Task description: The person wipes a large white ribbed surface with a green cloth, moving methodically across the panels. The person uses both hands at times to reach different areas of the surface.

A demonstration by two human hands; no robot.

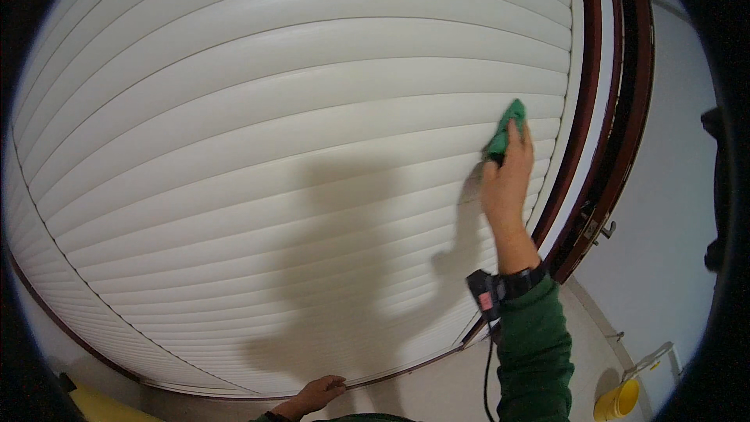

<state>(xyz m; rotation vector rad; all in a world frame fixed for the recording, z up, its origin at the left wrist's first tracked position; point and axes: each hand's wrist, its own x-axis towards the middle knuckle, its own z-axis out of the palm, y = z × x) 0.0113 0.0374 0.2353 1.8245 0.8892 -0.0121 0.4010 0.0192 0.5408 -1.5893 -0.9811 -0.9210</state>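
Observation:
My right hand (508,179) presses a green cloth (508,129) against the white slatted shutter (328,111), close to its right edge. Part of the cloth is hidden under the fingers. A black device (486,293) with a cable is strapped to my right wrist below a green sleeve. Low in the view, my left hand (319,392) is near the shutter's bottom edge with nothing visible in it; whether it touches the edge I cannot tell. My shadow falls across the slats.
Dark reddish-brown framing (577,146) runs down the shutter's right side. Beyond it stands an open door edge with a metal handle (608,230). A yellow bucket (616,400) is on the floor at lower right. Something yellow (105,401) lies at lower left.

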